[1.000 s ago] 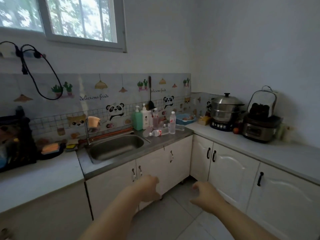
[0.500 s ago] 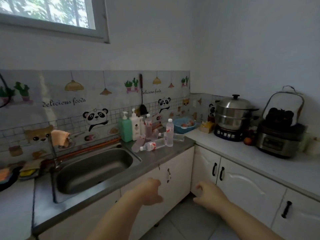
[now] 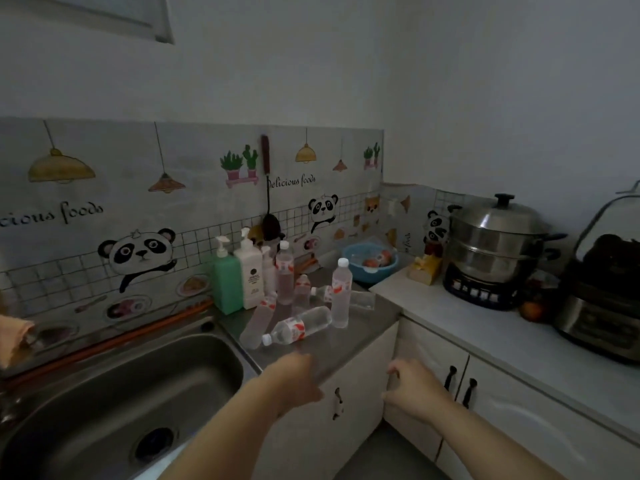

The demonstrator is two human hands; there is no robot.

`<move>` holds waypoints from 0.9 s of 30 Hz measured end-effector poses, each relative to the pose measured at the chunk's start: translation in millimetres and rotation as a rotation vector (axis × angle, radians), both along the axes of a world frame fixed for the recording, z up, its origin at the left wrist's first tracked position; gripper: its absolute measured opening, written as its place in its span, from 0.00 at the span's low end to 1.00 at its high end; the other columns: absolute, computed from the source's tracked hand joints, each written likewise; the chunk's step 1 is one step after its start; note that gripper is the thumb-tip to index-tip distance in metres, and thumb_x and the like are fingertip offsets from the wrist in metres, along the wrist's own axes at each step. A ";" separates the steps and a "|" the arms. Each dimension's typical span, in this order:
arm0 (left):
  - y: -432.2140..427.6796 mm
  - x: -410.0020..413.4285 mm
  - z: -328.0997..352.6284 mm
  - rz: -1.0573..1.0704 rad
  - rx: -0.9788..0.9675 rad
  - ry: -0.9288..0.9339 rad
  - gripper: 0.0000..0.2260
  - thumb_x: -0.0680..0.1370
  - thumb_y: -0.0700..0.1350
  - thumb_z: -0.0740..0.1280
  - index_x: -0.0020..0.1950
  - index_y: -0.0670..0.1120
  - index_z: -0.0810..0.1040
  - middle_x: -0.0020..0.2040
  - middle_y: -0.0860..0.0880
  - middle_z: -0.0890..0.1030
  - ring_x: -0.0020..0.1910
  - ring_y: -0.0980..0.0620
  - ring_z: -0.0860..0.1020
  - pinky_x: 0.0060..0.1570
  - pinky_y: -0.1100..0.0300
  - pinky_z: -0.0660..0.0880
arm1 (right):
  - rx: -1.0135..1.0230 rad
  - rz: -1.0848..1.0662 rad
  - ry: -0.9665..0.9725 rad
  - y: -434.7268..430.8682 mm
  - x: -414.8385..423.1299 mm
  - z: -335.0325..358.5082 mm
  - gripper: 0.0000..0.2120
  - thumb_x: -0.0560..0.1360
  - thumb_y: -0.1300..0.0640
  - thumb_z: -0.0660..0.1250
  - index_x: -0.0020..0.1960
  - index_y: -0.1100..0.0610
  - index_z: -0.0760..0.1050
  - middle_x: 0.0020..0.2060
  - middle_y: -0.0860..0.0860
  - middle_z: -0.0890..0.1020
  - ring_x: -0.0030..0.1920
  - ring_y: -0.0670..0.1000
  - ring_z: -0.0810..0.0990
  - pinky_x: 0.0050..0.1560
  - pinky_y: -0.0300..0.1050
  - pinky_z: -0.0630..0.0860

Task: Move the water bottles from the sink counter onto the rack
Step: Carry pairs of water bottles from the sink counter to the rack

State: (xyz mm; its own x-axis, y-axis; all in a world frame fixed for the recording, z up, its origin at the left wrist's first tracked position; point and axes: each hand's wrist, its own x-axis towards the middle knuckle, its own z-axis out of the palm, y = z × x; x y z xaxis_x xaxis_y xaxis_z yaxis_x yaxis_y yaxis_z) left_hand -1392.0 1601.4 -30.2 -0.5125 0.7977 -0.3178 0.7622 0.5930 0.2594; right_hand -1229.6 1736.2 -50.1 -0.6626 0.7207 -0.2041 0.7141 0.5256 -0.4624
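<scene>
Several clear water bottles with red labels crowd the steel counter (image 3: 360, 336) right of the sink. One bottle (image 3: 341, 293) stands upright near the front, another (image 3: 285, 271) stands behind it. A bottle (image 3: 298, 328) lies on its side nearest me, and one (image 3: 260, 319) leans beside it. My left hand (image 3: 294, 379) hovers over the counter's front edge, just short of the lying bottle, fingers loosely curled and holding nothing. My right hand (image 3: 412, 388) hangs lower in front of the cabinet doors, also with nothing in it. The rack is out of view.
The steel sink (image 3: 114, 393) is at the left. A green soap dispenser (image 3: 227, 278) and a white one (image 3: 250, 271) stand against the backsplash. A blue bowl (image 3: 370, 261), a steel steamer pot (image 3: 495, 244) and a cooker (image 3: 602, 299) occupy the right counter.
The view has closed in on the counter and grown darker. Both hands have moved forward and up, the left one now reaching the counter edge near the bottles.
</scene>
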 end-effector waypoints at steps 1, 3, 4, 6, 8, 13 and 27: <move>9.4 -9.4 -2.2 0.003 0.010 -0.012 0.21 0.75 0.50 0.66 0.67 0.47 0.69 0.65 0.46 0.73 0.63 0.46 0.73 0.63 0.54 0.71 | -0.005 -0.002 0.001 12.6 -10.1 -2.0 0.23 0.73 0.52 0.68 0.67 0.53 0.69 0.64 0.53 0.71 0.60 0.52 0.73 0.58 0.42 0.72; 27.8 -29.1 -7.8 0.024 0.012 -0.029 0.23 0.75 0.48 0.66 0.69 0.47 0.67 0.68 0.46 0.71 0.65 0.46 0.71 0.66 0.53 0.70 | -0.012 0.014 -0.009 36.9 -29.9 -6.1 0.23 0.73 0.52 0.69 0.66 0.53 0.69 0.64 0.53 0.71 0.60 0.52 0.73 0.58 0.42 0.72; 36.1 -38.3 -10.0 0.038 0.004 -0.042 0.24 0.75 0.48 0.66 0.70 0.47 0.67 0.69 0.46 0.70 0.66 0.46 0.71 0.66 0.53 0.69 | -0.013 0.027 -0.009 49.4 -40.2 -8.5 0.23 0.73 0.53 0.68 0.66 0.53 0.69 0.64 0.53 0.71 0.60 0.51 0.74 0.58 0.41 0.72; 56.3 -57.3 -15.4 0.083 0.005 -0.052 0.26 0.75 0.48 0.67 0.72 0.48 0.65 0.69 0.46 0.70 0.66 0.46 0.70 0.67 0.52 0.68 | -0.004 0.063 -0.015 76.7 -63.2 -12.4 0.22 0.73 0.54 0.68 0.65 0.53 0.69 0.63 0.54 0.72 0.60 0.51 0.74 0.58 0.41 0.72; 79.3 -75.7 -18.7 0.125 0.024 -0.037 0.30 0.73 0.50 0.68 0.73 0.47 0.63 0.69 0.46 0.70 0.65 0.46 0.71 0.67 0.53 0.69 | -0.007 0.095 -0.012 105.7 -86.1 -15.0 0.21 0.72 0.54 0.68 0.64 0.53 0.71 0.62 0.54 0.73 0.59 0.52 0.75 0.58 0.42 0.73; 145.7 -116.1 -29.7 0.202 0.011 -0.026 0.23 0.72 0.51 0.67 0.66 0.47 0.70 0.65 0.46 0.75 0.61 0.46 0.75 0.62 0.53 0.73 | -0.022 0.163 -0.034 183.0 -134.2 -13.2 0.25 0.71 0.50 0.70 0.66 0.53 0.70 0.64 0.54 0.73 0.62 0.52 0.74 0.61 0.43 0.72; 239.0 -186.7 -56.4 0.334 -0.073 -0.110 0.22 0.76 0.45 0.66 0.70 0.45 0.68 0.65 0.44 0.75 0.62 0.45 0.75 0.62 0.54 0.73 | -0.022 0.313 -0.115 315.7 -231.8 -38.4 0.16 0.71 0.54 0.69 0.58 0.56 0.76 0.58 0.54 0.80 0.57 0.52 0.78 0.46 0.38 0.69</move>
State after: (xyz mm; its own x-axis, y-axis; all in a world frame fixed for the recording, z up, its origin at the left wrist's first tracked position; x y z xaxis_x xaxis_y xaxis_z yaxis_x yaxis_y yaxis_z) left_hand -1578.7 1840.4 -86.6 -0.7005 0.5654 -0.4354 0.4935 0.8245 0.2767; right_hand -1461.4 2051.9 -88.4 -0.8227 0.4806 -0.3035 0.5679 0.7185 -0.4016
